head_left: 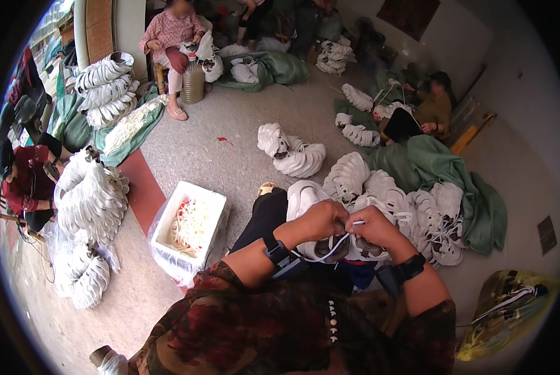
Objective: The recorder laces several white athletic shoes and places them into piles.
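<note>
In front of me both hands are close together over my lap. My right hand [377,227] is closed in a pinch on a white shoelace [323,257], whose tip sticks out between the hands. The lace hangs in a loop below my left hand [327,220], whose fingers are closed; what they pinch is hidden. Beneath the hands lies a white shoe upper with a grey-brown lining [336,249], partly covered by the hands. Just beyond my left wrist, another white shoe upper [302,196] is part of a heap [347,175].
To my left, a white foam box [209,230] in clear plastic holds laces. More uppers sit stacked at the left [83,197] and on the floor ahead [286,150]. Green sacks [439,162] and a yellow bag [505,312] are at the right. Several people sit around working.
</note>
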Demonstrator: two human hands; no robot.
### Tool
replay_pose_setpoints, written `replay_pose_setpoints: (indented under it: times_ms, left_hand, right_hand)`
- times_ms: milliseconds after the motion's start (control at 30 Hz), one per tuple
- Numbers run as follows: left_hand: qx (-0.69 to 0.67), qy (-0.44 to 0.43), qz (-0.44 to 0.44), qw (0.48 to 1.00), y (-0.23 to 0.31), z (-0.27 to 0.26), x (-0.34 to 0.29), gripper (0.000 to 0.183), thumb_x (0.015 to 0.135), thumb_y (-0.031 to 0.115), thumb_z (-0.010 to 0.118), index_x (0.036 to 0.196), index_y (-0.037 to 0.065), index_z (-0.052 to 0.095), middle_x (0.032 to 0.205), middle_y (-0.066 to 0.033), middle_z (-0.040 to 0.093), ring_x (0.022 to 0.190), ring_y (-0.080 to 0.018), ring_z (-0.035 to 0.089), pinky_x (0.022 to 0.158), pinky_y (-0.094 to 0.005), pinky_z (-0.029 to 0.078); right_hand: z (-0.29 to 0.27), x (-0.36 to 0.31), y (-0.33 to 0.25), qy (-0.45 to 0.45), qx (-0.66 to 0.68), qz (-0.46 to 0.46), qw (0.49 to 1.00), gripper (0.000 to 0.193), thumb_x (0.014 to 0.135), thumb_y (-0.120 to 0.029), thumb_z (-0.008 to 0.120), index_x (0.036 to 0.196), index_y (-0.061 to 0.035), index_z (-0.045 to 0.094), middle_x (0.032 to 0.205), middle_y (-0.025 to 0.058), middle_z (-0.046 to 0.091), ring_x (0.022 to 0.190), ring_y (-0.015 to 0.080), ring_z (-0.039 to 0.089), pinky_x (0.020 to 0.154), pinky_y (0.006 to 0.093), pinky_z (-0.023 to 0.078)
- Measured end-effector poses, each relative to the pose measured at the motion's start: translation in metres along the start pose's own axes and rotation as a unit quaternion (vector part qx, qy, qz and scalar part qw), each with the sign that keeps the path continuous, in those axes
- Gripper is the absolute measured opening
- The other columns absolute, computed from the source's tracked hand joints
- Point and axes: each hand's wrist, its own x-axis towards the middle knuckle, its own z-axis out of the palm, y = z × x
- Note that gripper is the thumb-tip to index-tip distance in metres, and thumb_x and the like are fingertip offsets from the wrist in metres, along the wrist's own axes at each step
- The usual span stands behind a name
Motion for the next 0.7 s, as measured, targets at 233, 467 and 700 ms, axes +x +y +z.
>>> replay_pose_setpoints:
  times_ms: [233, 467, 700]
  left_hand:
    - [0.009, 0.031, -0.033, 0.999, -0.014, 0.014, 0.006, 0.015, 0.068, 0.013, 0.069, 0.079, 0.004, 0.063, 0.076, -0.0089, 0.059, 0.079, -0.0257, 0.056, 0.070, -0.0339, 0.044]
    - [-0.036, 0.026, -0.069, 0.997, -0.021, 0.016, 0.007, 0.016, 0.070, 0.011, 0.067, 0.083, 0.004, 0.062, 0.077, -0.0104, 0.059, 0.079, -0.0258, 0.056, 0.072, -0.0329, 0.044]
    - [-0.141, 0.029, -0.069, 0.987, -0.019, 0.007, 0.012, 0.016, 0.072, 0.003, 0.062, 0.088, 0.004, 0.063, 0.084, -0.0062, 0.059, 0.080, -0.0216, 0.055, 0.078, -0.0303, 0.044]
  right_hand:
    - [0.007, -0.006, -0.010, 0.090, -0.188, -0.157, 0.965, 0.007, 0.068, 0.002, 0.058, 0.073, -0.0017, 0.057, 0.072, 0.0165, 0.054, 0.069, 0.0350, 0.055, 0.060, 0.0393, 0.043]
    - [0.009, 0.002, -0.036, 0.122, -0.459, -0.150, 0.867, 0.015, 0.064, -0.002, 0.061, 0.077, -0.0007, 0.055, 0.073, 0.0185, 0.055, 0.069, 0.0337, 0.059, 0.060, 0.0400, 0.049]
    - [0.007, -0.005, -0.030, 0.134, -0.543, -0.195, 0.806, 0.016, 0.060, -0.004, 0.060, 0.075, -0.0012, 0.056, 0.063, 0.0137, 0.055, 0.059, 0.0286, 0.059, 0.055, 0.0372, 0.049]
